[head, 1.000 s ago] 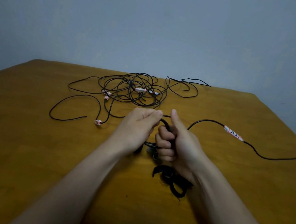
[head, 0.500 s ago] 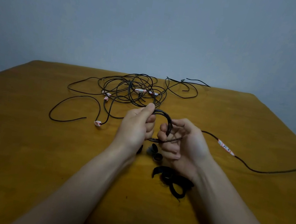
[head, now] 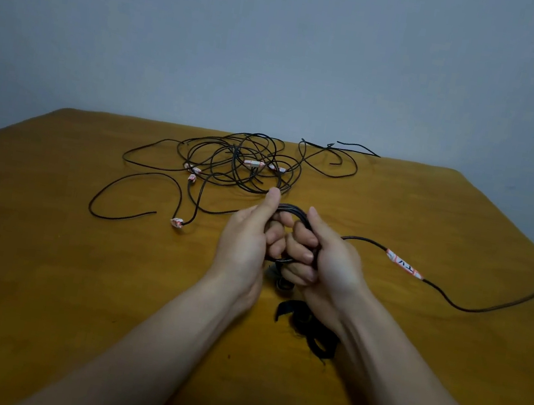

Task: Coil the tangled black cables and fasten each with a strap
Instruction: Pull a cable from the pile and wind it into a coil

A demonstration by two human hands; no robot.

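Head view: the left hand (head: pixel 246 241) and right hand (head: pixel 329 263) both grip a small coil of thin black cable (head: pixel 292 210) just above the orange-brown wooden tabletop (head: pixel 40 272), fingers curled round it. Its uncoiled tail, carrying a white-and-red paper label (head: pixel 403 266), trails off right. No strap is on it yet; loose black fabric straps (head: pixel 314 337) lie beneath the right wrist. Beyond, the tangled heap of black cables (head: pixel 236 163) lies unsorted, so most of the work looks undone.

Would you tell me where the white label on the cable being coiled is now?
In the head view, the white label sits on the cable trailing right from the right hand, at the right side of the table.
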